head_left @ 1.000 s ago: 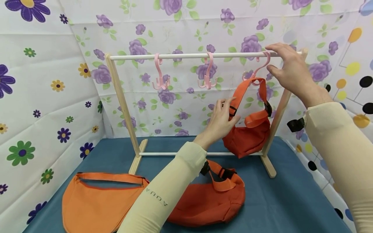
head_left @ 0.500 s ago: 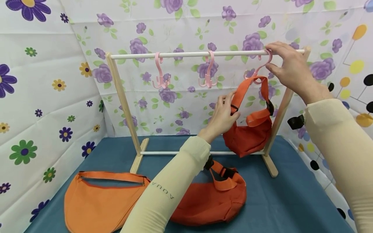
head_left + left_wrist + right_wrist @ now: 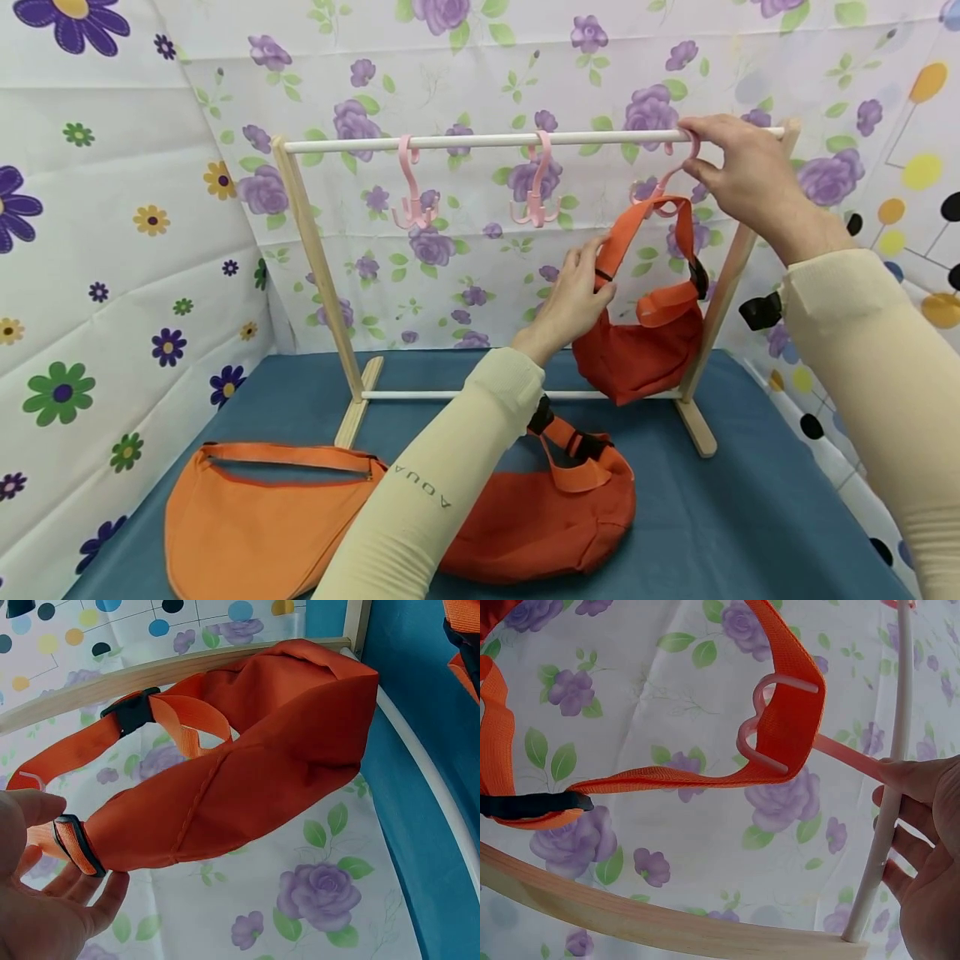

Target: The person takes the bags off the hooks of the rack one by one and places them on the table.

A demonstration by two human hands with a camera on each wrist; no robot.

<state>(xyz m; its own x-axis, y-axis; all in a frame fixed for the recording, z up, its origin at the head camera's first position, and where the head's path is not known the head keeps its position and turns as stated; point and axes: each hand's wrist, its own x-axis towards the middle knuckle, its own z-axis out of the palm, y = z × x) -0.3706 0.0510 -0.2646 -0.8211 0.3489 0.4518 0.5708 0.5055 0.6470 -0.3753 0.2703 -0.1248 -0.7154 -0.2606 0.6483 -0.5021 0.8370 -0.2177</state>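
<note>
A red-orange waist bag (image 3: pixel 637 362) hangs by its orange strap (image 3: pixel 622 237) from the pink hook (image 3: pixel 672 173) at the rack's right end. My right hand (image 3: pixel 750 171) pinches the top of that hook where it goes over the white rod (image 3: pixel 600 137). In the right wrist view the strap (image 3: pixel 795 712) lies across the hook's lower prongs. My left hand (image 3: pixel 566 292) holds the strap's left side, just above the bag. The left wrist view shows its thumb and fingers on either side of the strap by a black slider (image 3: pixel 79 846).
Two more pink hooks hang on the rod, one at left (image 3: pixel 412 187) and one in the middle (image 3: pixel 537 187). An orange bag (image 3: pixel 262 517) and another red-orange waist bag (image 3: pixel 547 525) lie on the blue cloth (image 3: pixel 720 517). Wooden posts (image 3: pixel 318 271) frame the rack.
My left fingers have closed in on the bag's strap. My right thumb and fingers have come together on the hook. The bag hangs almost where it was.
</note>
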